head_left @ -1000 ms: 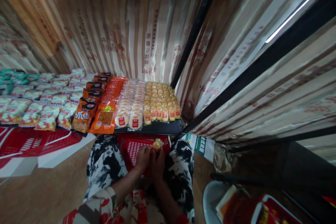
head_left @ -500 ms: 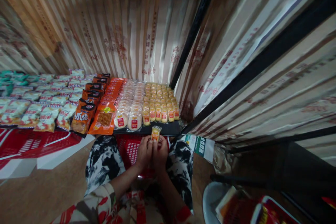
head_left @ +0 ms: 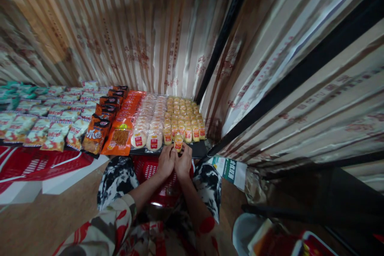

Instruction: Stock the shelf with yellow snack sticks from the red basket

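Note:
Between the fingers of both my hands is a small wrapped snack cake [head_left: 178, 144], yellow with a red and white label. My left hand [head_left: 166, 164] grips its left side and my right hand [head_left: 183, 163] its right; both are closed. It is held at the front of the rows of matching yellow snack cakes [head_left: 185, 114] on the dark shelf [head_left: 198, 150]. Whether it touches the front row I cannot tell. Left of those rows lie round white crackers in clear wrappers [head_left: 154, 141], then an orange bag of stick snacks [head_left: 120, 138].
Orange-brown snack bags [head_left: 94, 134] and many white packets [head_left: 57, 132] fill the shelf's left. A red basket [head_left: 150, 170] sits between my knees, another red basket [head_left: 69, 160] at left. Black frame bars [head_left: 270, 84] cross before the pleated curtain. A white tub [head_left: 244, 232] stands at lower right.
Both my hands have moved forward and up with the snack cake, from before the shelf edge to the front of the yellow rows. The packets on the shelf stay as they were.

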A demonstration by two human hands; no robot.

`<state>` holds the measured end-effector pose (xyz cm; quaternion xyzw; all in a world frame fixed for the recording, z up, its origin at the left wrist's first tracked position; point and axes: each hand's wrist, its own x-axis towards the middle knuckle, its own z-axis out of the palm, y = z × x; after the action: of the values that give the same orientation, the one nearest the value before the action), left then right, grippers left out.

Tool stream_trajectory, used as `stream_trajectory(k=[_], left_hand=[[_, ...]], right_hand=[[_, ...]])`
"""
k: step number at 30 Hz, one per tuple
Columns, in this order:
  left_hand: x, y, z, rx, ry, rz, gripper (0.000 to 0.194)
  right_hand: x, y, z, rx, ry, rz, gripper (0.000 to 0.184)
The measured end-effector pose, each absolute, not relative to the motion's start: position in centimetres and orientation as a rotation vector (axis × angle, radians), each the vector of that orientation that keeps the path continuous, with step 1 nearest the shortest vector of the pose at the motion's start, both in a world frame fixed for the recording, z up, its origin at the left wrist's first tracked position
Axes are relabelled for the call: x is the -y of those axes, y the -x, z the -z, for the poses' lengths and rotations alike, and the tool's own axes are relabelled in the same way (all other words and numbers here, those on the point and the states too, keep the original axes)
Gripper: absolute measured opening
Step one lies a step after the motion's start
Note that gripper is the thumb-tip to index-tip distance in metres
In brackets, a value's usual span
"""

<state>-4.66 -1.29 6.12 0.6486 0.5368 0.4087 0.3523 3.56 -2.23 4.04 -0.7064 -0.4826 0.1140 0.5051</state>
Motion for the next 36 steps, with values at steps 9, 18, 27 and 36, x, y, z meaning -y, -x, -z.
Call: stream_trajectory(k=[9, 18, 27, 36], left_hand=[[0.1, 5.0, -5.5, -1.382, -1.784, -0.988, 0.033], [-0.4, 5.3, -4.8, -1.384, -1.822, -0.999, 0.033], [-0.7, 5.3, -4.3, -1.407, -1.785, -0.983, 0.042], [-0.9, 5.4, -4.3, -1.416, -1.812, -0.964, 0.043]], right_hand=[[0.3, -3.8, -3.1, 1.179, 1.734, -0.239, 0.036], [-0.4, -4.0, -3.0, 1.202, 1.72, -0.249, 0.033], [-1.1, -4.0, -3.0, 1.192, 1.704, -0.275, 0.026], [-1.0, -3.9, -3.4, 1.174, 1.722, -0.285, 0.018]])
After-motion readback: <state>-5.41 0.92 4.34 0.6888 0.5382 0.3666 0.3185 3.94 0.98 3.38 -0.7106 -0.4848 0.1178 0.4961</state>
